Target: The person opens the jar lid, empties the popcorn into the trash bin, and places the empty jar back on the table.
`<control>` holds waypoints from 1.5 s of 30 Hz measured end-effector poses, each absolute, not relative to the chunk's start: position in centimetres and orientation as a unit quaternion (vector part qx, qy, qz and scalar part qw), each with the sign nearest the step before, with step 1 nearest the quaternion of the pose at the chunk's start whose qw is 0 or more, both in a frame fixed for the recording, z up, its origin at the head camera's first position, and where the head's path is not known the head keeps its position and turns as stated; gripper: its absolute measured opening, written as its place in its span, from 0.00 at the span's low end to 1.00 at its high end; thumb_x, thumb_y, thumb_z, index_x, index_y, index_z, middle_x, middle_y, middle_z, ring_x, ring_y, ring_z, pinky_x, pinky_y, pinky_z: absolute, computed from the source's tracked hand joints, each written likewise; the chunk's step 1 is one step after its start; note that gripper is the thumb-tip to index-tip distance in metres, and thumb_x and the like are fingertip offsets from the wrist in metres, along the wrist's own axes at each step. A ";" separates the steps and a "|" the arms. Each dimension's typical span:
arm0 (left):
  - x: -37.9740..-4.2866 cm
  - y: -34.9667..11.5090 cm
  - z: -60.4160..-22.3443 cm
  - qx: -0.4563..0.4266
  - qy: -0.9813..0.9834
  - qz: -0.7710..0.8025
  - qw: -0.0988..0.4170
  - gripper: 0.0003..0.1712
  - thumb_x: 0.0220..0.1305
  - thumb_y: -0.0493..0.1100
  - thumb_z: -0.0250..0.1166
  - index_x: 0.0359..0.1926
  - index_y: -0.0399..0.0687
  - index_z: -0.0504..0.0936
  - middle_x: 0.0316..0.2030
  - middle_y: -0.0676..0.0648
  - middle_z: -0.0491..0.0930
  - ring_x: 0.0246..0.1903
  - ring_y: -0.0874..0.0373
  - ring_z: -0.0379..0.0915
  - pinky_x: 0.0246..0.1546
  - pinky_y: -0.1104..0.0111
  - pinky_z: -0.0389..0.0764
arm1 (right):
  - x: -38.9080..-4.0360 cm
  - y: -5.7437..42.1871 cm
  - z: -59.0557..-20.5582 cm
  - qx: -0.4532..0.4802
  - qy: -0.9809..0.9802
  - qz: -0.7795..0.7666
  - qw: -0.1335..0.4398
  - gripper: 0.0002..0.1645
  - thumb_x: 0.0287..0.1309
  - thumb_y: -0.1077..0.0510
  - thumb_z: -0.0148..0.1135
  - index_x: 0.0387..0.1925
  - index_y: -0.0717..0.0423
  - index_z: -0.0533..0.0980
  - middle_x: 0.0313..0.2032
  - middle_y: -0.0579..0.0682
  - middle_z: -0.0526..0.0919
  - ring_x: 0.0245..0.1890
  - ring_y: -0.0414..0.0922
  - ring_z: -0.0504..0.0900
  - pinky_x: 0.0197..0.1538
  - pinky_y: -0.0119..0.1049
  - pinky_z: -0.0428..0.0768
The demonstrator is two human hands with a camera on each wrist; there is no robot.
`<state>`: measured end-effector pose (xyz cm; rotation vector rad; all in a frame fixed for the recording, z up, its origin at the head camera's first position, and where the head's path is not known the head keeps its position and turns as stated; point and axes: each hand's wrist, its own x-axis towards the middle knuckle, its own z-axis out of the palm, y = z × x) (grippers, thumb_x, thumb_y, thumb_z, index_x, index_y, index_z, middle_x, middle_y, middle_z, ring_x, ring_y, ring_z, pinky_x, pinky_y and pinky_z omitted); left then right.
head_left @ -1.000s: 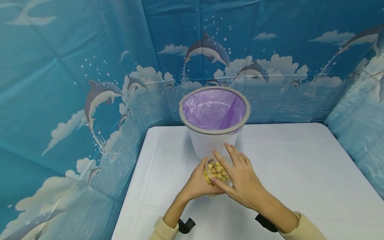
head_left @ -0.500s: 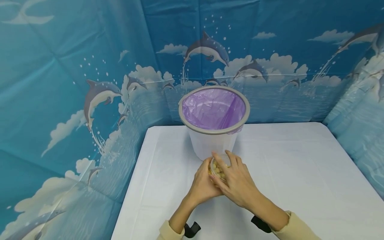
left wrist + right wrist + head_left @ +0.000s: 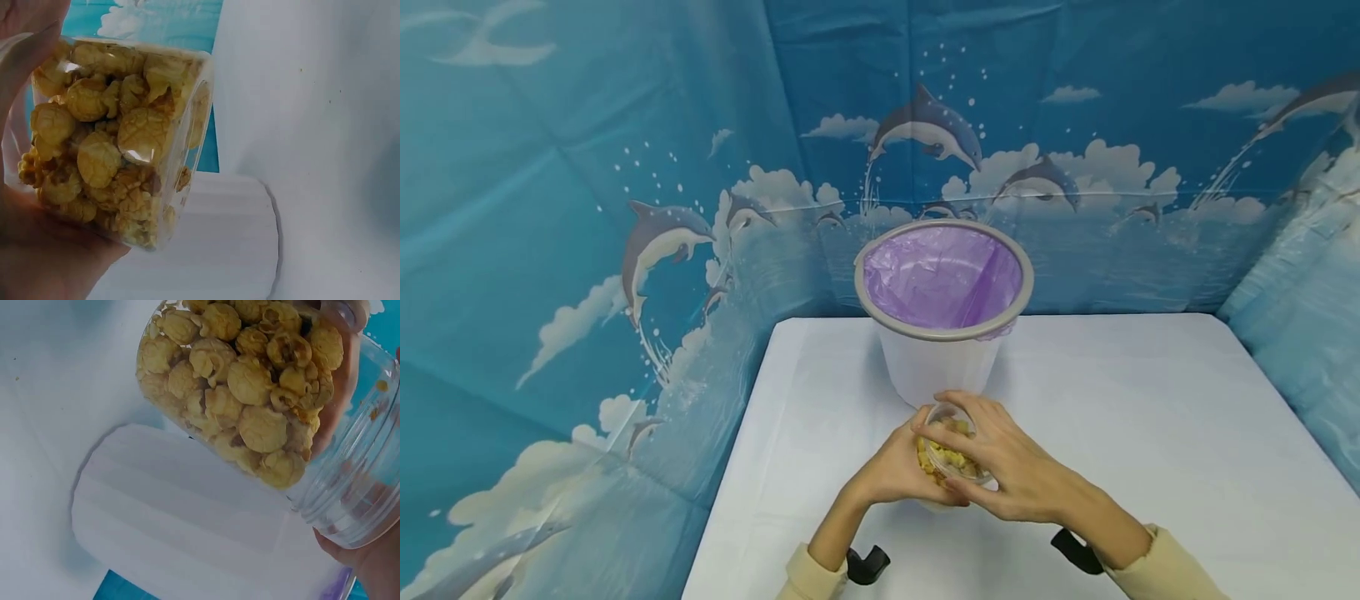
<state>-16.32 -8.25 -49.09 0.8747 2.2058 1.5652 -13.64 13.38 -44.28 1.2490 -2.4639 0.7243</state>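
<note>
Clearly, the left hand [image 3: 895, 468] grips the jar [image 3: 184, 134] from 9 o'clock, right hand [image 3: 1011, 462] curling fingers round its mouth from 3, bin [image 3: 940, 365] at 12.

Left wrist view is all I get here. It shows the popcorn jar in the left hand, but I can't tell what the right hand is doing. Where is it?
Observer: In the head view, the right hand is curved over the top of the popcorn jar.

Operator: Got it. I only see part of the white bin past the jar. What is its mouth like?

Observer: Open, in the head view, with a purple bag lining the inside.
</note>
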 end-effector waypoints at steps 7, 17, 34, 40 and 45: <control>-16.3 -9.2 -50.0 0.289 0.774 0.542 0.157 0.59 0.42 0.45 0.87 0.73 0.60 0.64 0.64 0.52 0.76 0.58 0.63 0.77 0.61 0.68 0.80 | -13.7 14.6 -44.7 0.417 -0.863 0.248 0.144 0.43 0.58 0.50 0.71 0.75 0.37 0.68 0.75 0.55 0.64 0.74 0.55 0.65 0.65 0.66 0.71; -16.1 -11.5 -51.4 0.202 0.786 0.568 0.135 0.62 0.38 0.47 0.88 0.74 0.59 0.64 0.71 0.49 0.69 0.69 0.54 0.69 0.74 0.52 0.67 | -16.0 21.0 -48.6 0.286 -0.927 0.186 0.158 0.46 0.59 0.46 0.73 0.77 0.35 0.65 0.70 0.65 0.68 0.67 0.65 0.70 0.60 0.70 0.72; -15.6 -12.7 -52.3 0.155 0.780 0.593 0.121 0.62 0.40 0.43 0.88 0.75 0.52 0.63 0.71 0.40 0.68 0.70 0.50 0.67 0.74 0.49 0.64 | -18.5 27.6 -60.1 0.183 -0.967 0.156 0.085 0.41 0.57 0.40 0.74 0.70 0.46 0.73 0.63 0.72 0.71 0.62 0.71 0.71 0.53 0.72 0.74; -15.2 -12.8 -52.5 0.150 0.780 0.593 0.131 0.62 0.40 0.46 0.88 0.74 0.60 0.63 0.71 0.44 0.68 0.71 0.50 0.67 0.75 0.48 0.64 | -18.1 27.6 -61.9 0.183 -0.966 0.156 0.094 0.42 0.54 0.40 0.76 0.68 0.48 0.74 0.61 0.72 0.72 0.59 0.72 0.74 0.51 0.71 0.76; -14.9 -13.1 -52.5 0.146 0.787 0.587 0.122 0.62 0.39 0.47 0.88 0.75 0.61 0.63 0.70 0.47 0.69 0.70 0.52 0.68 0.74 0.50 0.65 | -18.2 27.4 -62.6 0.185 -0.963 0.162 0.112 0.43 0.52 0.41 0.77 0.67 0.50 0.75 0.61 0.72 0.71 0.58 0.74 0.74 0.51 0.72 0.76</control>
